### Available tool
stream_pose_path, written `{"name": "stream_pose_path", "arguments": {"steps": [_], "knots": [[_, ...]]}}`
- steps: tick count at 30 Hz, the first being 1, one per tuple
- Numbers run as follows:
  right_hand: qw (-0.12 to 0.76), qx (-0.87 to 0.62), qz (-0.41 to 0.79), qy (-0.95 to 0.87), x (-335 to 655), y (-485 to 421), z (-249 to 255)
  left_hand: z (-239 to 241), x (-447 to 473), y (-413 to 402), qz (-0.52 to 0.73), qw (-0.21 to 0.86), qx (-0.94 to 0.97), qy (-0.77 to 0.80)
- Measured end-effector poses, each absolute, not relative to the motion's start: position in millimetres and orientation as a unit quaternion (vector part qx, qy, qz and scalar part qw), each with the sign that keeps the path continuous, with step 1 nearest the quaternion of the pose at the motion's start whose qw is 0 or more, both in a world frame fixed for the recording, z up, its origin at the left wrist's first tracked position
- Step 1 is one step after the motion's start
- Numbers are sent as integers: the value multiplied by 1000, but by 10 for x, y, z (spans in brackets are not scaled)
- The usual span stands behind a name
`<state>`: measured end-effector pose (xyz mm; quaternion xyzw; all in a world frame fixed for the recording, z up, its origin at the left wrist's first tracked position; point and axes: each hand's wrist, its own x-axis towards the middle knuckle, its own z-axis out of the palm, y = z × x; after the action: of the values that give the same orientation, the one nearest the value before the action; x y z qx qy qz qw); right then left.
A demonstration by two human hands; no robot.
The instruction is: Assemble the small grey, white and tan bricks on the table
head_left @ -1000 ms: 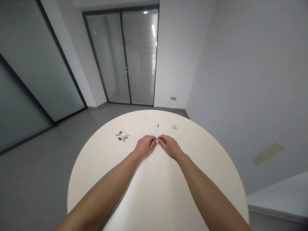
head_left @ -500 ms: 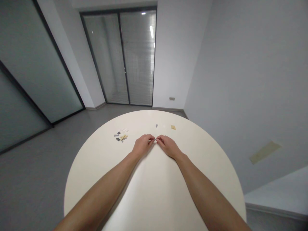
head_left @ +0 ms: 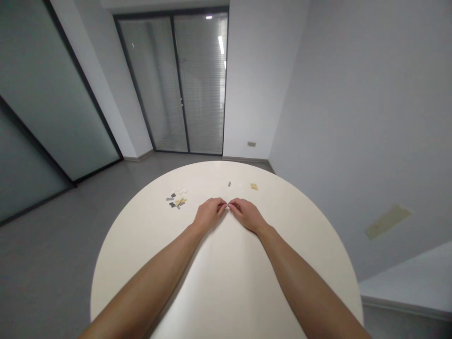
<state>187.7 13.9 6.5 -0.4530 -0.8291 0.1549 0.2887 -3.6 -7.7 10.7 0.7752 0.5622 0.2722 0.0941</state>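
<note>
My left hand (head_left: 211, 210) and my right hand (head_left: 244, 213) meet fingertip to fingertip over the middle of the round white table (head_left: 226, 282). Both are closed in a pinch. Whatever lies between the fingertips is too small to name. Beyond the hands sits a small grey piece (head_left: 229, 184). Right of it is a flat tan piece (head_left: 254, 186). To the left of my left hand lies a loose heap of small flat pieces: dark ones (head_left: 172, 205), yellow strips (head_left: 181, 202), grey ones (head_left: 169, 199) and white ones (head_left: 181, 191).
The table's rounded far edge (head_left: 219, 162) faces a glass door (head_left: 203, 84) with a dark frame. Frosted panels (head_left: 70, 94) stand at the left, a plain wall (head_left: 360, 117) at the right. A socket plate (head_left: 251, 144) is low on the back wall.
The view has shifted very slightly. Both hands stay pinched together in the same place, with only a slight motion at the fingertips. The pieces on the table have not moved.
</note>
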Motion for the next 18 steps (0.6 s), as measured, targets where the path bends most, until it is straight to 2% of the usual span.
{"name": "stream_pose_path", "arguments": {"steps": [18], "knots": [[327, -429, 113, -835, 1880, 149, 85, 81, -34, -50, 261, 71, 788, 553]]}}
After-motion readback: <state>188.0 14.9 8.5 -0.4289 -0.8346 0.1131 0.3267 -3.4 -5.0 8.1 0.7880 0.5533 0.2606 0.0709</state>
